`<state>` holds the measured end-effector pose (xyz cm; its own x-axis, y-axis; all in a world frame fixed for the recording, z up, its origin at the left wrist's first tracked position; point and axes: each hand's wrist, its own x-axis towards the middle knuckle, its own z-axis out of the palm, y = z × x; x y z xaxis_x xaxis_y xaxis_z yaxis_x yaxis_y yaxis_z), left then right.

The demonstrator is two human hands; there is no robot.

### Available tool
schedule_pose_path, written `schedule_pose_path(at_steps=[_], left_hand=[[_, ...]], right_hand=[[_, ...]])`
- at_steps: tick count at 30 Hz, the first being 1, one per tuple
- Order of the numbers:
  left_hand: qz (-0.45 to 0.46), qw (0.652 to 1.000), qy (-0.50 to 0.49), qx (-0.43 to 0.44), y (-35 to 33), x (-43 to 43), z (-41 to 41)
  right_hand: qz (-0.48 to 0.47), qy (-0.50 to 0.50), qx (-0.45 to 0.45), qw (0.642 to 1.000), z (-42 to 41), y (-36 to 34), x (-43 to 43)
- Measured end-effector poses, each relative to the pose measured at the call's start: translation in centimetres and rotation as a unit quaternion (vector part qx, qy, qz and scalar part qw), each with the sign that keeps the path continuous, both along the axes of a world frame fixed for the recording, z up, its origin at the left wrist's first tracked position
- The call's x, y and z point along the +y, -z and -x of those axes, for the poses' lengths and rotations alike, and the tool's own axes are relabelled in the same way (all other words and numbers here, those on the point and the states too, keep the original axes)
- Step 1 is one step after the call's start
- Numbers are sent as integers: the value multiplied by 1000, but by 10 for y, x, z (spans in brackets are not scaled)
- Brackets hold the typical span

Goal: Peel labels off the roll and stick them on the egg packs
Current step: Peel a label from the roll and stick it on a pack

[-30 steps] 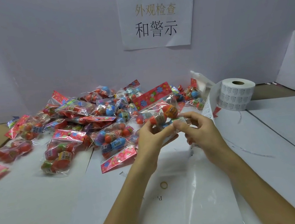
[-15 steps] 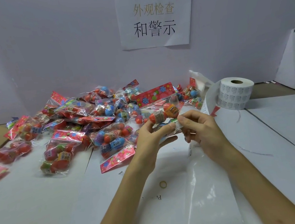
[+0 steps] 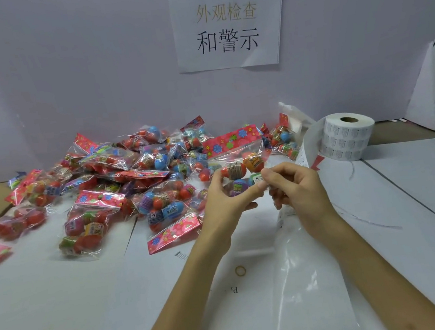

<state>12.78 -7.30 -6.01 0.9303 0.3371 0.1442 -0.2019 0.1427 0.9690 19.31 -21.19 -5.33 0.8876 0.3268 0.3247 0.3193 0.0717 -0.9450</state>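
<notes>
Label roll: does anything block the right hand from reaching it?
Nothing visible does. Between the right hand and the label roll lies only the roll's own loose strip on the table. That hand pinches an egg pack.

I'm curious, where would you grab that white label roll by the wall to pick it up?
Probably from above, fingers round the label roll's curved side: it stands on end, core hole upward. Approach from its right, since the loose strip peels off its left.
</notes>
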Motion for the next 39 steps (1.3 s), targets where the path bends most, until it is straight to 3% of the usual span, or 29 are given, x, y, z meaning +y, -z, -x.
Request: schedule_pose_path(at_steps=[15,20,31,39], left_hand=[[52,998,23,-8,-1,5,-1],[65,998,22,-13,-2,5,0],[93,994,58,-13,-3,4,3],[94,996,7,9,-4,5,2]], right_hand=[[-20,-28,46,998,1,-3,-2],[38,-5,-15,999,5,-4,-1],[29,-32,-29,999,6,-6,-4],[28,-60,-22,998,2,-4,-4]])
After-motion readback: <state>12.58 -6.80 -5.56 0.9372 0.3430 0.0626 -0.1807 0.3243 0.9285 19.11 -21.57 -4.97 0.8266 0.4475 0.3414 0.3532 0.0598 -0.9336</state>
